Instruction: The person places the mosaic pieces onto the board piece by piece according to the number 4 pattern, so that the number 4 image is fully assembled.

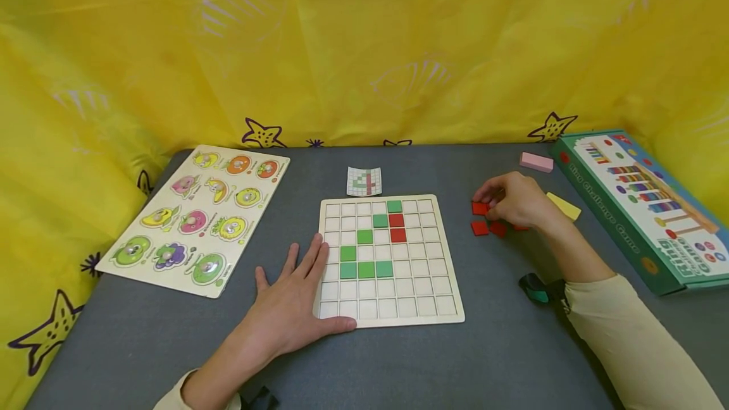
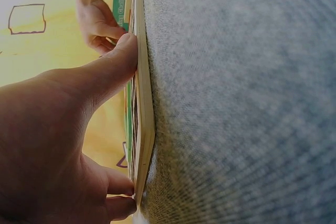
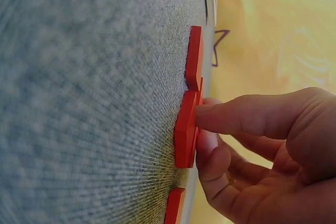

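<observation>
In the head view, a wooden grid board [image 1: 450,319] holds several green tiles [image 1: 366,269] and two red tiles [image 1: 397,235]. My left hand [image 1: 287,315] rests with spread fingers at its left edge, thumb on the front edge; the left wrist view shows that thumb [image 2: 113,66] against the board's side [image 2: 147,124]. Right of the board, my right hand [image 1: 521,201] is over several loose red tiles [image 1: 479,228], fingers loosely bent. In the right wrist view, its thumb [image 3: 247,115] touches a red tile [image 3: 184,132] lying on the table; no tile is seen lifted.
Behind the board lies a small pattern card [image 1: 364,181]. A fruit puzzle board [image 1: 228,226] is at the left. Beyond my right hand are a pink block [image 1: 536,162] and a yellow piece [image 1: 565,206], with a green game box [image 1: 643,214] at the far right.
</observation>
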Tool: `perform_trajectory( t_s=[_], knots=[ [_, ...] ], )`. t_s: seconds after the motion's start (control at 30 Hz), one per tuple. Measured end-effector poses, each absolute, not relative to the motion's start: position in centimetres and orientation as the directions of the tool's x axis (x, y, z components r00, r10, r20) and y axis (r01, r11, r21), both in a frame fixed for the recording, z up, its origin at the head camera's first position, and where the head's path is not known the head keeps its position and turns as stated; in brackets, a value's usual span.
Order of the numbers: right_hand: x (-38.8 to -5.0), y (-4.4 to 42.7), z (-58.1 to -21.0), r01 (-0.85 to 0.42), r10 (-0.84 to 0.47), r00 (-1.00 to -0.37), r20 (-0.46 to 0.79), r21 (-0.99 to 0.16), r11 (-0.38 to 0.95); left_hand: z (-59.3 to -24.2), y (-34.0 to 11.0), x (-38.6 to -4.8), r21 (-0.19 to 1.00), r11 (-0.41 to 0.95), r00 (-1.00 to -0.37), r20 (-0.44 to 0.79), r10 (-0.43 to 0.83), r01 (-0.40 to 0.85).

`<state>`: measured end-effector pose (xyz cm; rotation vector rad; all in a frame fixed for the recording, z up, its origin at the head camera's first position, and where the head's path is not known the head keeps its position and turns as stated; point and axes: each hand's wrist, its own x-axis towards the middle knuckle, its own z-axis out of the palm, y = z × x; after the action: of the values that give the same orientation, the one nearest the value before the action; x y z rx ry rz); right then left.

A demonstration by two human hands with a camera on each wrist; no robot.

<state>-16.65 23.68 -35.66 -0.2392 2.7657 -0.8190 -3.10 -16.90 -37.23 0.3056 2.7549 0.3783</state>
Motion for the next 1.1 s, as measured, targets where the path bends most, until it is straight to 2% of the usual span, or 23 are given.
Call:
perform_trajectory(
  t_s=[0.23, 0.7, 1.1],
  knots=[
    [-16.6, 23.4, -35.7, -0.109, -0.232, -0.958, -0.167, -0.535, 0.838, -37.3, -16.9, -3.1, 0.295, 0.941, -0.918, -0.304, 0.255, 0.164],
    [-16.2, 23.2, -34.7, -0.124, -0.250, -0.958, -0.138, -0.587, 0.800, -37.4, -17.1, -3.2, 0.296, 0.941, -0.915, -0.312, 0.256, 0.163],
    [-15.4, 21.4, -33.8, -0.081, -0.216, -0.963, -0.160, -0.593, 0.801, -37.4, -17.0, -3.2, 0.301, 0.940, -0.917, -0.309, 0.253, 0.158]
  ],
)
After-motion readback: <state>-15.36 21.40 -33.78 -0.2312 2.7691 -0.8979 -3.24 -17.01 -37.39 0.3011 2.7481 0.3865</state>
